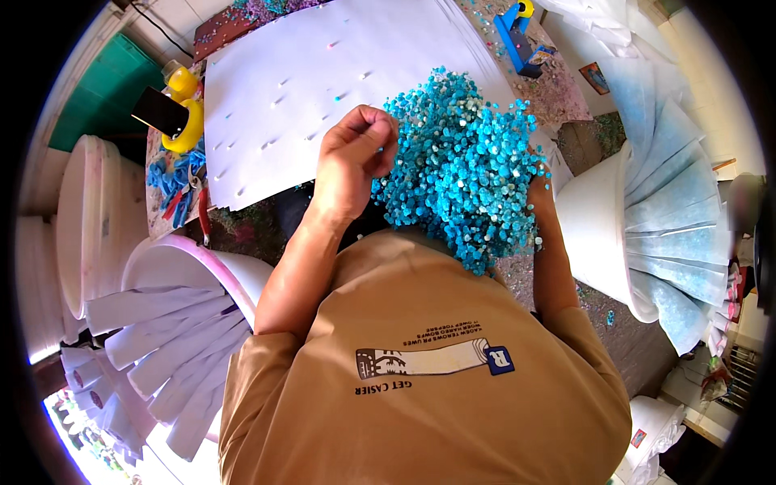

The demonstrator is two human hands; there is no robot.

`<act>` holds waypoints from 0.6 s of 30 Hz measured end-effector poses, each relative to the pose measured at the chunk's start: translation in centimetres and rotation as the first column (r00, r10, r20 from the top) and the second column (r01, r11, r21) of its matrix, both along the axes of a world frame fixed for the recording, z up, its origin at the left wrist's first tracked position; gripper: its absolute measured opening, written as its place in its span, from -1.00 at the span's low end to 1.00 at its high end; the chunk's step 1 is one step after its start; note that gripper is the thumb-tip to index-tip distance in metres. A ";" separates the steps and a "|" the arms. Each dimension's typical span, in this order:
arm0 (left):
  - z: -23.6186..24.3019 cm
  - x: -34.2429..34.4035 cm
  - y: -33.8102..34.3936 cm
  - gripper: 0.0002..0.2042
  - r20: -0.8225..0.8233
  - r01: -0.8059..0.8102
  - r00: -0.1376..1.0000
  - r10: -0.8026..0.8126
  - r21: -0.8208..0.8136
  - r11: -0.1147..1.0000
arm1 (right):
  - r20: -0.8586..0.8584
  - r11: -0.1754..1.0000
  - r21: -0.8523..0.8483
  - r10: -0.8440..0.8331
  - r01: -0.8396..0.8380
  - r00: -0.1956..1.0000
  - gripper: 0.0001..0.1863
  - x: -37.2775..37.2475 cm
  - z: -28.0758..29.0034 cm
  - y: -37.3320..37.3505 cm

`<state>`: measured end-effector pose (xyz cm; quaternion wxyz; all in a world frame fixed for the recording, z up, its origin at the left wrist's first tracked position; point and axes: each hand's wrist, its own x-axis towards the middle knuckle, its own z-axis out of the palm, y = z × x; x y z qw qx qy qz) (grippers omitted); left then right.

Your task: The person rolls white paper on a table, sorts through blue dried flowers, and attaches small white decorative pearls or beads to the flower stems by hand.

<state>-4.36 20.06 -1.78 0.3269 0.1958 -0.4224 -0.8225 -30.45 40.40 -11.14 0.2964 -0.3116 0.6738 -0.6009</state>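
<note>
A full, rounded bunch of turquoise baby's breath (453, 162), dotted with paler blossoms, is held up in front of my chest. My right hand (540, 184) is at its right side, mostly hidden behind the blossoms, and appears to grip the bunch there. By the left edge of the flowers is my left hand (356, 158), closed with its fingers curled in and the thumb pressed on them. Whatever its fingertips hold, if anything, does not show. Beyond both hands lies a stack of large white paper sheets (267, 89), with small fallen blossoms scattered on top.
A blue tape dispenser (517, 44) stands at the far right of the table. At left are a dark phone (160, 111) against a yellow holder, blue ties (166, 179) and red-handled pliers (194, 184). White buckets with paper-wrapped bundles flank me, white-wrapped (174, 347) left, light-blue (675, 214) right.
</note>
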 end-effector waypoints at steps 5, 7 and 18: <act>-0.2 1.3 1.2 -0.80 0.273 0.254 0.937 -0.216 -0.111 0.961 | -0.108 0.992 0.017 0.128 -0.127 0.986 -0.15 -0.1 0.7 -0.4; -0.7 0.3 2.6 -0.84 0.392 0.162 0.916 0.084 -0.554 0.817 | -0.070 0.992 -0.010 0.124 -0.125 0.990 -0.14 -0.4 0.1 -0.4; -2.6 -0.6 2.1 -0.92 0.227 -0.004 0.967 0.115 -0.440 0.898 | -0.043 0.998 0.024 0.053 -0.052 0.998 -0.07 0.4 0.5 -0.3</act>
